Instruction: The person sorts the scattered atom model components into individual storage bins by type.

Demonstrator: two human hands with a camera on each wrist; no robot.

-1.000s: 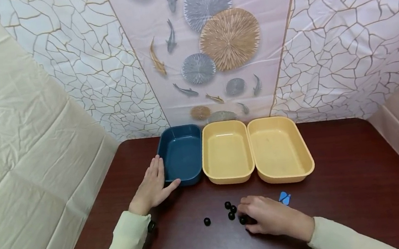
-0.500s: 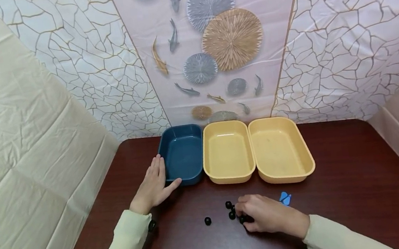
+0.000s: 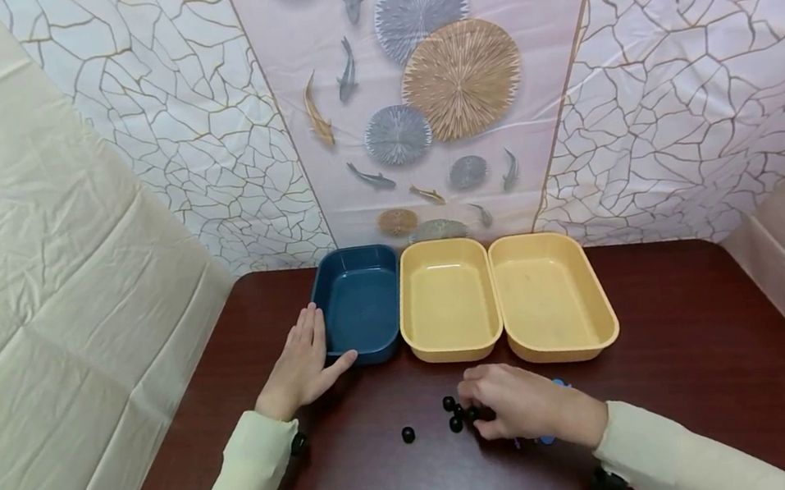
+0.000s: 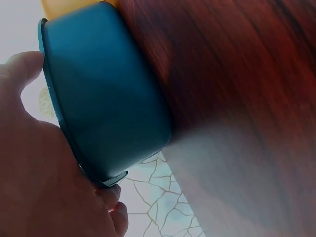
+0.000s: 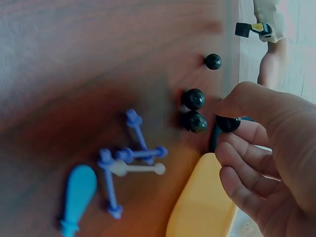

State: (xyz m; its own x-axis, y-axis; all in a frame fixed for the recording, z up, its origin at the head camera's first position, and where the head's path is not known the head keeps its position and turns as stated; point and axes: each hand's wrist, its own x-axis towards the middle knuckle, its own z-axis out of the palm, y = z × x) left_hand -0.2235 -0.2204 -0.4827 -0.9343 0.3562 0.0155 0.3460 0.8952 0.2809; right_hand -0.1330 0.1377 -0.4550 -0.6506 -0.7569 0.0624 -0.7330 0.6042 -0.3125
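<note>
Black bead [image 5: 228, 124] well inside table [image 3: 697, 354] edges

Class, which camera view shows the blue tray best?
The head view, because the blue tray shows its interior and most of its rim there. The left wrist view gives only outer wall and rim edge; the right wrist view, at most a dark sliver.

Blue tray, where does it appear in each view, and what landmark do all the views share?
Head: blue tray, just left of centre, directly left of a yellow tray.
Left wrist: blue tray, large, upper left.
Right wrist: probably only a dark sliver, right of centre, partly hidden by a hand.
Shared landmark: brown tabletop.
</note>
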